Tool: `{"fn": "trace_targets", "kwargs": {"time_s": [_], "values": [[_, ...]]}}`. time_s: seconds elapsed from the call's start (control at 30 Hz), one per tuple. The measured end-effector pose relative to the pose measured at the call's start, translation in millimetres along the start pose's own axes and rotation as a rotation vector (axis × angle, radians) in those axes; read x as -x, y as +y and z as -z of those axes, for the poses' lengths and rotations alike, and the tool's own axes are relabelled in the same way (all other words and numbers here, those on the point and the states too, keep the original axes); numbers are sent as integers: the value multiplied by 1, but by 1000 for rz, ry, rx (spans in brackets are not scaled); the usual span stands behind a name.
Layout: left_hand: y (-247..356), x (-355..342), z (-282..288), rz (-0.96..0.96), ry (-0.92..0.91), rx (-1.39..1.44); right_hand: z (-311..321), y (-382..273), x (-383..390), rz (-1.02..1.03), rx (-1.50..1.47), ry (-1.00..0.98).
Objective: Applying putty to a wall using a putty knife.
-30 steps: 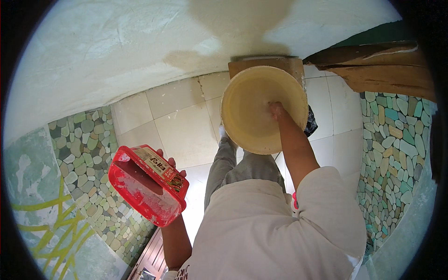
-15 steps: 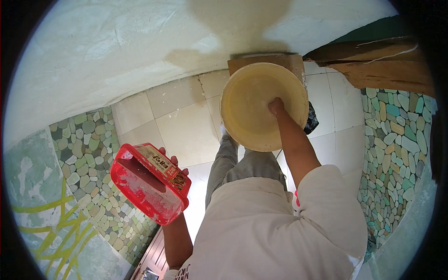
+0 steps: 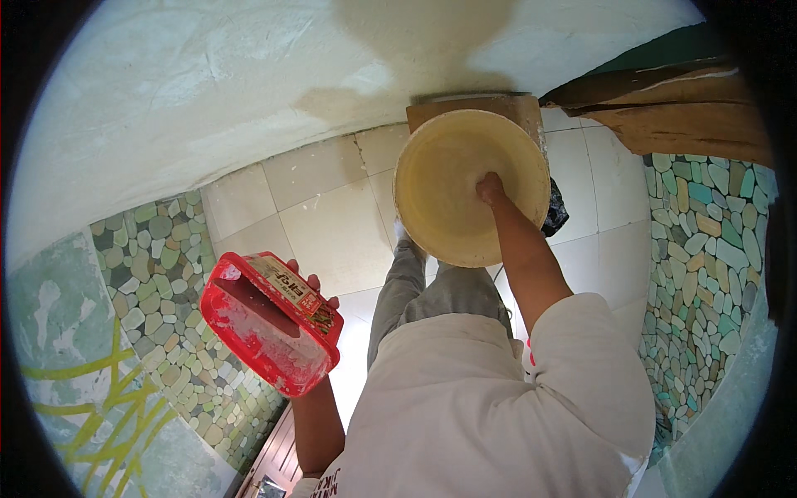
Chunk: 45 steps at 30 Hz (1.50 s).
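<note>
Two bare hands are at work above a tiled floor (image 3: pixel 324 224), seen from overhead. One, the left hand (image 3: pixel 311 286), is mostly hidden behind a red rectangular plastic tub (image 3: pixel 270 322), only its fingertips (image 3: pixel 292 266) showing over the far rim — they grasp the tub, which is tilted so that its open, white-smeared inside faces left and up. This tub hangs over the seam where the pale square tiles meet the green pebble-mosaic strip (image 3: pixel 149 274) along the floor's left edge. At upper centre, the right hand (image 3: pixel 490 187) reaches into a round pale-yellow basin (image 3: pixel 452 178); its fingers press against the basin's inner wall, but whether they are curled or flat cannot be told. Behind the basin a brown wooden block (image 3: pixel 473 106) stands against the foot of the whitewashed wall (image 3: pixel 249 91) — its lower part is covered by the basin's rim. Along the floor's right edge runs a second pebble-mosaic strip (image 3: pixel 706 249), below rough wooden boards (image 3: pixel 689 108).
</note>
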<state>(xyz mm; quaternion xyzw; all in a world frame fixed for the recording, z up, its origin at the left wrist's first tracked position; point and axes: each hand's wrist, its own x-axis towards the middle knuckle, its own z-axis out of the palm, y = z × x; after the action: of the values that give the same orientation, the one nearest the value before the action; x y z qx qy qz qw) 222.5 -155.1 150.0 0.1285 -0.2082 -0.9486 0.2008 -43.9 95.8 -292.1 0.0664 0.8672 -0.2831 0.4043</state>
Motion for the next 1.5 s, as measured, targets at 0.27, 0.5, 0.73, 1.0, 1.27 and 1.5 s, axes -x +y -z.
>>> {"fn": "trace_targets", "kwargs": {"time_s": [0.27, 0.5, 0.73, 1.0, 1.27, 1.5], "values": [[1, 0, 6, -4, -23, -1, 8, -31, 23, -94, -115, -279], [-1, -3, 4, 6, -68, 99, 30, -47, 52, 267, 379, 56], [-5, -3, -3, 13, -82, 147, 47, -54, 71, 608, 245, 350], [-14, -4, -8, 164, -265, 350, 106, -103, 133, 68, -1157, -417], [-27, 1, 13, 77, -80, 243, 99, -60, 108, 358, -434, 18], [-39, 0, 28, 70, 60, 176, 82, -43, 89, 496, 303, 92]]}}
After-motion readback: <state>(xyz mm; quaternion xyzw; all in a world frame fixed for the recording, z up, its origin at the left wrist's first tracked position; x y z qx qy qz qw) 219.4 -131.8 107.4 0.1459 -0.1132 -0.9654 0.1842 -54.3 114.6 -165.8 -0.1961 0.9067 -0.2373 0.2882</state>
